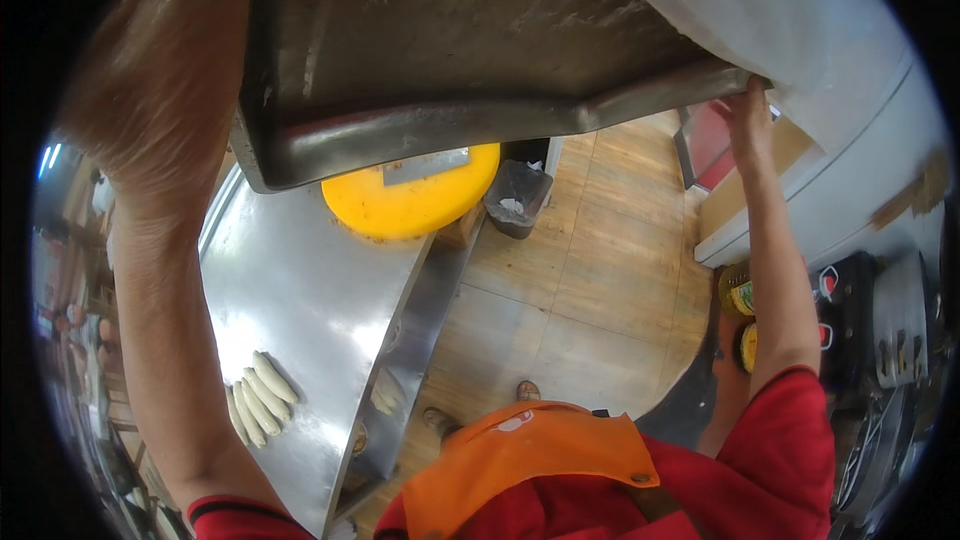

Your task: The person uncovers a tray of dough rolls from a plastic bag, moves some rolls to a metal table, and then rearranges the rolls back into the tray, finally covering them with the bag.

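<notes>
A large dark metal tray [450, 30] with a raised rim is held up at the top of the view. My right hand [750, 124] grips its right corner, the thumb over the rim. At the tray's left side is my left hand [161, 82], big and blurred against the rim; its fingertips are out of sight. A whitish sheet [735, 7], paper or plastic, shows past the tray's right edge. Below, on a stainless steel table [300, 292], several long pale pieces [259, 397] lie side by side, dough rolls or peeled plantains.
A yellow round chopping board [420, 202] with a flat grey metal blade [427, 167] rests on the table's far end. Beyond stands a lined waste bin [517, 199] on the tiled floor [555, 292]. To the right are a white cabinet [840, 172] and oil bottles [739, 292].
</notes>
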Tool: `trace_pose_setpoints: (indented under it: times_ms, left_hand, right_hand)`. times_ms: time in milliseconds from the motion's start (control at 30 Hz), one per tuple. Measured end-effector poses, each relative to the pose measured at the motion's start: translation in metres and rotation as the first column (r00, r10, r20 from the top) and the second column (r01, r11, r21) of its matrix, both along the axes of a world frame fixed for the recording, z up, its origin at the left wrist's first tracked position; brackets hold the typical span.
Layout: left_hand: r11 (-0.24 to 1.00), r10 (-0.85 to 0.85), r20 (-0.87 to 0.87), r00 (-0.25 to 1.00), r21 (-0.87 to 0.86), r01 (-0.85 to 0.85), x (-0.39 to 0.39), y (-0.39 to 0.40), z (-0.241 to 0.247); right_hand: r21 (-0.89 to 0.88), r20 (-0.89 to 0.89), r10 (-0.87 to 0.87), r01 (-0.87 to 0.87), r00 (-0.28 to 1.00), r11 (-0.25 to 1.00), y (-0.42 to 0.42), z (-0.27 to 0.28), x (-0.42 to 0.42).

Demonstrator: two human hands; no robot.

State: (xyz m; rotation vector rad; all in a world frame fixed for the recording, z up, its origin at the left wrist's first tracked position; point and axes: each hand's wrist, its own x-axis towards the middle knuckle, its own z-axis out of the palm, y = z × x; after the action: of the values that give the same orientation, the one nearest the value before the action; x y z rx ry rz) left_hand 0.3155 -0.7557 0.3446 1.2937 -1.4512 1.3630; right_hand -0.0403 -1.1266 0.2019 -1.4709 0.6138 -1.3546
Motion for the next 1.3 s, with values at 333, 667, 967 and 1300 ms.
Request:
trace_pose_setpoints:
  times_ms: [333,667,967,1300]
  left_hand:
    - [0.998,0.018,0.001,1.0,0.061,-0.018,-0.018,0.051,-0.03]
    - [0.997,-0.044,-0.21,0.977,-0.069,0.03,-0.019,0.05,-0.052]
    - [0.932,0.138,-0.964,0.228,0.048,-0.36,0.022,0.161,-0.21]
    - [0.917,-0.198,-0.872,-0.448,-0.002,-0.399,0.049,0.226,-0.343]
  right_hand:
    - [-0.096,-0.037,0.088,-0.091,0.995,0.991,-0.016,0.016,0.025]
    - [-0.047,-0.346,0.231,-0.262,0.909,0.964,0.018,0.012,0.108]
    - [0.125,-0.782,0.343,-0.408,0.52,0.904,0.084,-0.051,0.253]
    - [0.135,-0.844,0.378,-0.531,0.38,0.836,0.164,-0.119,0.377]
